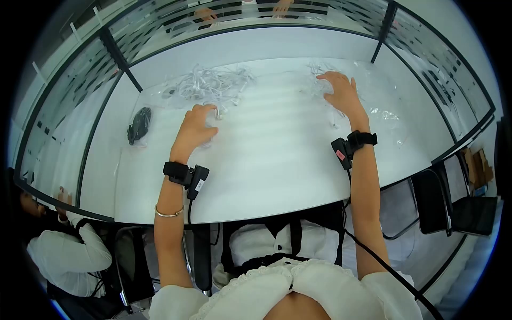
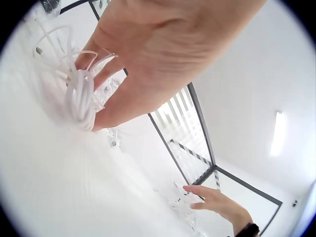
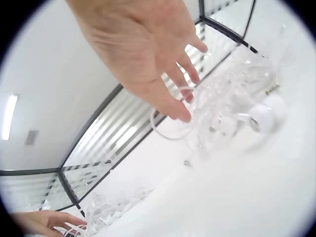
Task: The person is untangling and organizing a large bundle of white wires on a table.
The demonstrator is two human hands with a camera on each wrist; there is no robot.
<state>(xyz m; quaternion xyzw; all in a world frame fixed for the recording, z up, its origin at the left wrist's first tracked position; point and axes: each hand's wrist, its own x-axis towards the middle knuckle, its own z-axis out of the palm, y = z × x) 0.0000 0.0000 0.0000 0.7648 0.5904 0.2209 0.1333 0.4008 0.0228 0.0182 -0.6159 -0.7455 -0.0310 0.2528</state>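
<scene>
My left hand (image 1: 194, 129) grips a coiled white cable (image 2: 80, 96) between thumb and fingers, at the near edge of a tangled heap of white cables (image 1: 205, 84). In the left wrist view the coil sits at the fingertips of that hand (image 2: 148, 54). Over a second white pile (image 3: 217, 106) on the right side of the table, my right hand (image 1: 344, 98) hovers with spread, slightly bent fingers. In the right wrist view a thin cable loop (image 3: 155, 123) passes by the thumb of this hand (image 3: 148, 54); whether they touch, I cannot tell.
A dark bagged item (image 1: 140, 126) lies on the left of the white table (image 1: 266, 176). Clear plastic bags (image 1: 388, 118) lie at the right. Low panels with dark frames (image 1: 256, 45) enclose the back and sides. Another person (image 1: 69, 250) sits at the lower left.
</scene>
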